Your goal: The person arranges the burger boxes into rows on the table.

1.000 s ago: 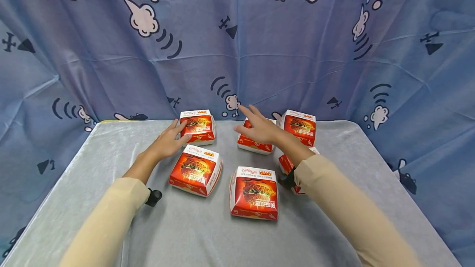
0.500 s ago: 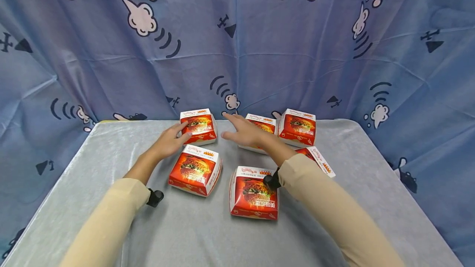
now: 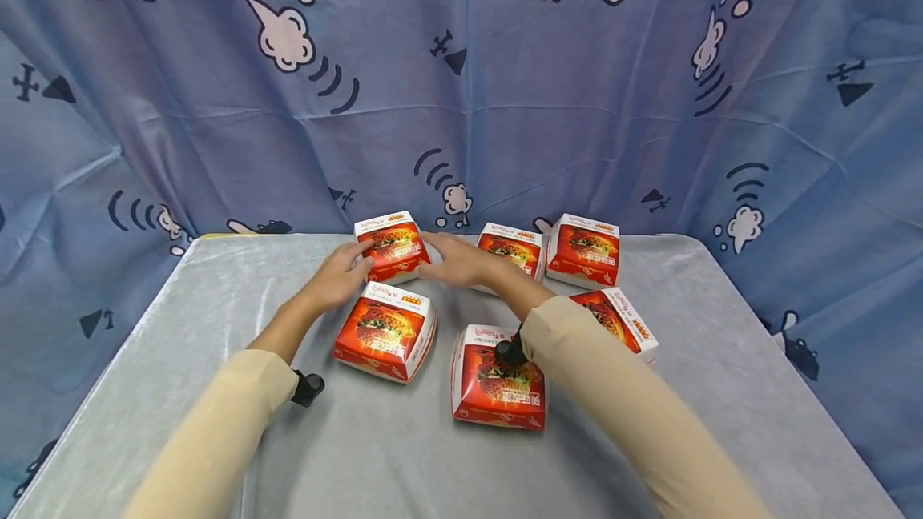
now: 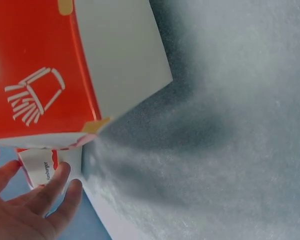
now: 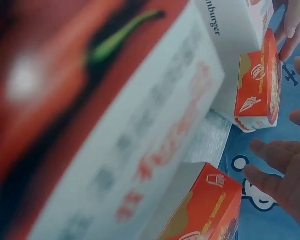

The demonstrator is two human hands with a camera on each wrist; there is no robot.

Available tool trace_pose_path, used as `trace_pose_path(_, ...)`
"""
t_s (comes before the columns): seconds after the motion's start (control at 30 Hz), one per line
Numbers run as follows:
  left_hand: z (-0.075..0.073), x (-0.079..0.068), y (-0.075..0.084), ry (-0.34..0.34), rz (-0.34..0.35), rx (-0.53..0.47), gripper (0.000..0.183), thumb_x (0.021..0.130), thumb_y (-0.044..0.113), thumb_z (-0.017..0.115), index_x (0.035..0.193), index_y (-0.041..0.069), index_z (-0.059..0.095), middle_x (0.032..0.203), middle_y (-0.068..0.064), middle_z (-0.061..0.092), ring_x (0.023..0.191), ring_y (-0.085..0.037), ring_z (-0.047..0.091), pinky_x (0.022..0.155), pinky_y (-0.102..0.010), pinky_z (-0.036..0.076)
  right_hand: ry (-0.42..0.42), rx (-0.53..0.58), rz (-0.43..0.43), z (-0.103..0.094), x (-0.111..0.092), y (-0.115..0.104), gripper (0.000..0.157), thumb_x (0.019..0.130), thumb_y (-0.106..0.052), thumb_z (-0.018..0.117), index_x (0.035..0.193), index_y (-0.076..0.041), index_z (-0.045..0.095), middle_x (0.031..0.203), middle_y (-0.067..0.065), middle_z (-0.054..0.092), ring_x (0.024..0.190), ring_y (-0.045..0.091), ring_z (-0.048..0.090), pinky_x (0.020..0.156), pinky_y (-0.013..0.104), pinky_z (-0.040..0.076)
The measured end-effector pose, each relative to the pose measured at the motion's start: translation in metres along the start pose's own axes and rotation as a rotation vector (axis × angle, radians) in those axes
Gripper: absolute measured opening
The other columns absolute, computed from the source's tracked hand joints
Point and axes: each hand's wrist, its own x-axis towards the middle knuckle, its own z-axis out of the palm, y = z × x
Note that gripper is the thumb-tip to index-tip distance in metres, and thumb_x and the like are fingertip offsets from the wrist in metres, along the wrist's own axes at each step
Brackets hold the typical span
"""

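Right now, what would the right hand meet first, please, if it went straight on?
Most likely the back left burger box, whose right side the right hand faces; whether they already touch is unclear.

burger boxes (image 3: 385, 335) of smooth, glossy card; table cover (image 3: 360, 455) of sheeny, velvety cloth; curtain (image 3: 526, 102) of creased cloth

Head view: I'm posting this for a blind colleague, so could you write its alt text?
A person's left hand and right hand flank a red-and-white burger box at the back left of a gray-covered table. Five similar boxes sit nearby, some partly hidden by the right arm. Behind hangs a blue airplane-print curtain.
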Motion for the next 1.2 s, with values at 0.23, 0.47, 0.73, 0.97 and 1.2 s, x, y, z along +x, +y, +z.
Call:
trace_pose_path(0.23,0.0019,-0.0004,0.0033,0.002,0.023,-0.017,0.05,0.106,0.018,0.039,0.15,-0.004,0.037,0.154,-0.032,0.028,0.144,-0.045,0.024,0.116,-0.058,0.02,-0.014,0.055,-0.012,0.0074,0.009,-0.0005,0.074,0.096,-0.027,0.06,0.155,0.001,0.026,0.157,0.02,0.033,0.145,0.031,0.031,0.118,0.042,0.025)
trace_pose_path(0.47,0.0036,0.0004,0.0063,0.0,0.014,-0.011,0.048,0.106,0.02,0.038,0.149,-0.001,0.042,0.154,-0.028,0.032,0.144,-0.042,0.026,0.115,-0.059,0.022,-0.04,0.05,0.039,0.0081,0.0082,0.0016,0.072,0.097,-0.03,0.06,0.156,-0.004,0.029,0.157,0.015,0.036,0.145,0.028,0.031,0.118,0.041,0.025)
trace_pose_path(0.73,0.001,0.0017,0.0066,0.009,-0.013,0.003,0.048,0.106,0.02,0.038,0.149,-0.002,0.042,0.15,-0.027,0.035,0.14,-0.041,0.033,0.112,-0.058,0.028,-0.085,0.001,0.071,0.004,0.0089,0.0016,0.073,0.097,-0.033,0.06,0.157,-0.007,0.028,0.158,0.014,0.034,0.146,0.029,0.03,0.118,0.042,0.024)
trace_pose_path(0.97,-0.0005,-0.0002,0.0068,0.023,-0.022,0.089,0.045,0.104,0.02,0.043,0.145,0.002,0.05,0.155,-0.026,0.028,0.139,-0.043,0.032,0.111,-0.06,0.029,-0.096,-0.013,0.059,0.0035,0.0104,0.0004,0.072,0.098,-0.03,0.058,0.156,-0.003,0.027,0.158,0.014,0.035,0.145,0.027,0.031,0.118,0.039,0.025)
trace_pose_path(1.2,-0.0025,-0.0011,0.0061,0.011,0.023,0.106,0.043,0.103,0.018,0.043,0.142,0.002,0.053,0.161,-0.019,0.024,0.148,-0.038,0.021,0.116,-0.058,0.02,-0.047,-0.043,0.037,0.0043,0.009,-0.0055,0.07,0.098,-0.027,0.058,0.156,-0.003,0.028,0.159,0.02,0.03,0.145,0.031,0.031,0.117,0.042,0.026)
